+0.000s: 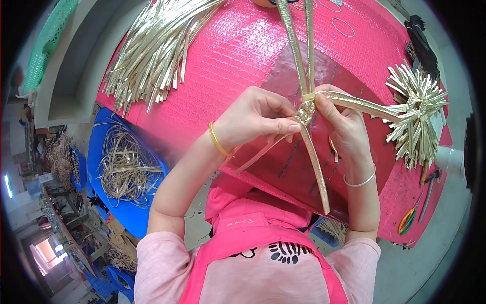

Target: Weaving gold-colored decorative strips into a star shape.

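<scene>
Between my hands is a small braided knot of gold strips (305, 111), with long loose strips running off it. Two strips stretch up toward the far table edge, one goes right, and one hangs down toward me. My left hand (260, 115) pinches the knot's left side between thumb and fingers. On the other side, my right hand (344, 121) grips the braid and the strip that runs right, thumb against the knot. A dark red mat (354, 167) lies beneath both hands. Curled fingers hide part of the strips.
A large bundle of gold strips (157, 50) lies at the far left of the pink table cover (228, 61). At right sit a spiky gold strip cluster (416, 109) and scissors (409, 218). A blue tub (139, 223) of tangled strips (126, 164) stands left of the table.
</scene>
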Motion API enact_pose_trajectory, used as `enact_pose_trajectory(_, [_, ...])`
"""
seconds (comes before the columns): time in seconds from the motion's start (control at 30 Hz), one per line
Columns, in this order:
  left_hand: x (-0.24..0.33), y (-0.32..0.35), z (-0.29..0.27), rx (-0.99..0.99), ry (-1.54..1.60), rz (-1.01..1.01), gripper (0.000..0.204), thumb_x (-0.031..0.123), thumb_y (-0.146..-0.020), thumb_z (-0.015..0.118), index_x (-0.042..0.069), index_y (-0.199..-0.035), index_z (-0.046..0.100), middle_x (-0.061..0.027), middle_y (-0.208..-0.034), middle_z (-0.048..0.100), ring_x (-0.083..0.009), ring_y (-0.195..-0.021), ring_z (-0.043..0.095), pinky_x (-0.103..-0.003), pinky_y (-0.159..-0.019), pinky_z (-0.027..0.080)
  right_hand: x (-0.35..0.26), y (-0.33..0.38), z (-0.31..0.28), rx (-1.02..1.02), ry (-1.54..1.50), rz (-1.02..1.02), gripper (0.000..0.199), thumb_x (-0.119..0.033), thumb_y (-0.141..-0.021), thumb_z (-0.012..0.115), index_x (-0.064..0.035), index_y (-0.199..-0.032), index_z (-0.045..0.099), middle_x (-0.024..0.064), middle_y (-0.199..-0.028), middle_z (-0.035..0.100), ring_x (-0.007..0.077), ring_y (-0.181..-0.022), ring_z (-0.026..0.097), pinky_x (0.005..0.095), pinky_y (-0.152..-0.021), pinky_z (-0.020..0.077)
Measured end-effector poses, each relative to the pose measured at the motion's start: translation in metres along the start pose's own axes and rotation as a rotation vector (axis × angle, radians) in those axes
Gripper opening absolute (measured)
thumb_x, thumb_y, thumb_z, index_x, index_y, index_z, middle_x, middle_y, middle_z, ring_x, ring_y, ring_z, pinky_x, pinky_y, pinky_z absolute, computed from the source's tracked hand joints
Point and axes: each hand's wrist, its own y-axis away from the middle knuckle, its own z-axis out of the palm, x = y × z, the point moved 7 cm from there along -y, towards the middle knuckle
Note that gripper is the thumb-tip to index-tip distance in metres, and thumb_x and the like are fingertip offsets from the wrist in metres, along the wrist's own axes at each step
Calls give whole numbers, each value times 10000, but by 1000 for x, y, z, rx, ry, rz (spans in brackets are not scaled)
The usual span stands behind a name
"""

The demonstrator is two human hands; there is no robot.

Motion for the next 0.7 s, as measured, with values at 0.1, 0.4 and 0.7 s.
enact_pose_trajectory(0.1, [-4,1,0,78,45,-7,150,102,-726,609,-28,-796,585,-50,-633,574,-65,-515,499,-174,-437,375,8,-1,-8,48,-33,16,174,-148,-785,554,3,-871,569,40,-792,584,82,-737,521,224,-678,400])
enact_pose_trajectory(0.4, [-18,6,3,158,104,-34,163,128,-735,609,-18,-797,572,-42,-631,570,-50,-500,481,-166,-428,358,-8,4,-3,14,51,-30,172,-129,-773,563,13,-870,572,51,-806,586,103,-751,527,248,-708,405])
enact_pose_trajectory(0.7, [-8,12,-3,329,-32,8,165,107,-743,592,-41,-812,571,-47,-657,579,-75,-565,532,-180,-473,402,1,10,3,-42,451,108,189,-149,-761,571,35,-791,598,52,-728,592,72,-690,511,217,-621,413])
